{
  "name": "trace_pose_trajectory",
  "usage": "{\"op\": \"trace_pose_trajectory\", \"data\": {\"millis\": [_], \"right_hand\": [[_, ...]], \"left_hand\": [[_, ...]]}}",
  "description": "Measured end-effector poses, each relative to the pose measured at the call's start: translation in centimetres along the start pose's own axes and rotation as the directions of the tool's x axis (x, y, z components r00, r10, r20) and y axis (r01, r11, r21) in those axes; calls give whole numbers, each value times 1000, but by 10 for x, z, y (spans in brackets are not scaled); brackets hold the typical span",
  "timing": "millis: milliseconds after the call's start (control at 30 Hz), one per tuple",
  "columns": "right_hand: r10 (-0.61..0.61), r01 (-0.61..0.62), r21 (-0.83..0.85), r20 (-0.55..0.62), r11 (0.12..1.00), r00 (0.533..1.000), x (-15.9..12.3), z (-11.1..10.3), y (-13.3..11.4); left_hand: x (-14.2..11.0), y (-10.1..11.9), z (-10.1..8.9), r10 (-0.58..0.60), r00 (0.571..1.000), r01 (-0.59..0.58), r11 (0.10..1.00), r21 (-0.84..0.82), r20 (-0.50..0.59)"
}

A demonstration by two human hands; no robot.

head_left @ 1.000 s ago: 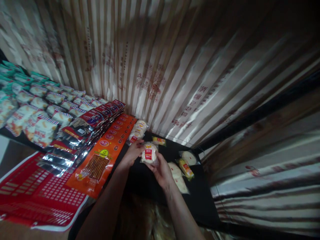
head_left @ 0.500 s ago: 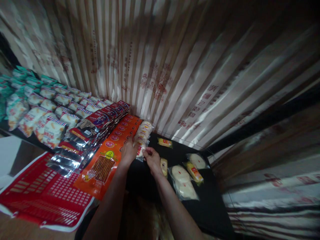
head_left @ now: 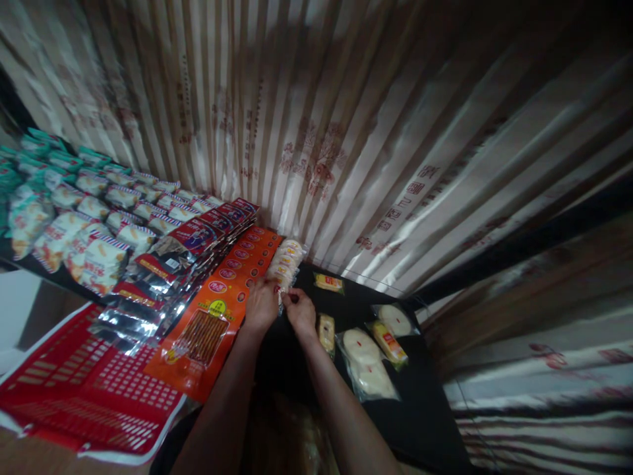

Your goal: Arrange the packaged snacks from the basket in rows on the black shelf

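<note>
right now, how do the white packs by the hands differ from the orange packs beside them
The white packs look pale with clear wrapping; the orange packs are brightly printed. The white packs are small and roundish, while the front orange pack is long and large. Both form overlapping rows running toward the curtain.

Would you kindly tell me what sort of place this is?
Possibly a snack shop or stall: overlapping orange packets, rows of snack bags and a red basket suggest it.
</note>
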State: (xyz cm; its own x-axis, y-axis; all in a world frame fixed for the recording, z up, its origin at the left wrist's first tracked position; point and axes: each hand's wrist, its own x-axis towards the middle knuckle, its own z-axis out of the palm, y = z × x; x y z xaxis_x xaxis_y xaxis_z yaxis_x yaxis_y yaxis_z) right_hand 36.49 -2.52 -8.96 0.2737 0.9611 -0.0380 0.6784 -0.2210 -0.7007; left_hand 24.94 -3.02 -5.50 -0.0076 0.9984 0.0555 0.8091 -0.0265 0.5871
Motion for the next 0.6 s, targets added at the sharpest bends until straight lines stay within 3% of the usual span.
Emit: {"op": "trace_pose_trajectory", "data": {"millis": [233,400,500,600], "right_hand": [[-39,41,46,-46,998,998,7,4,3],[9,-10,146,10,989,1000,7,4,1],[-75,80,155,-39,985,996,-8,-8,-2],[-223,228,19,-153,973,963,-31,-33,6]], "left_hand": [[3,-2,10,56,998,-56,998,1,9],[7,-5,14,81,997,-81,996,21,5],[7,-6,14,96,995,-96,995,37,4],[4,-4,13,95,995,-94,993,69,-10]]}}
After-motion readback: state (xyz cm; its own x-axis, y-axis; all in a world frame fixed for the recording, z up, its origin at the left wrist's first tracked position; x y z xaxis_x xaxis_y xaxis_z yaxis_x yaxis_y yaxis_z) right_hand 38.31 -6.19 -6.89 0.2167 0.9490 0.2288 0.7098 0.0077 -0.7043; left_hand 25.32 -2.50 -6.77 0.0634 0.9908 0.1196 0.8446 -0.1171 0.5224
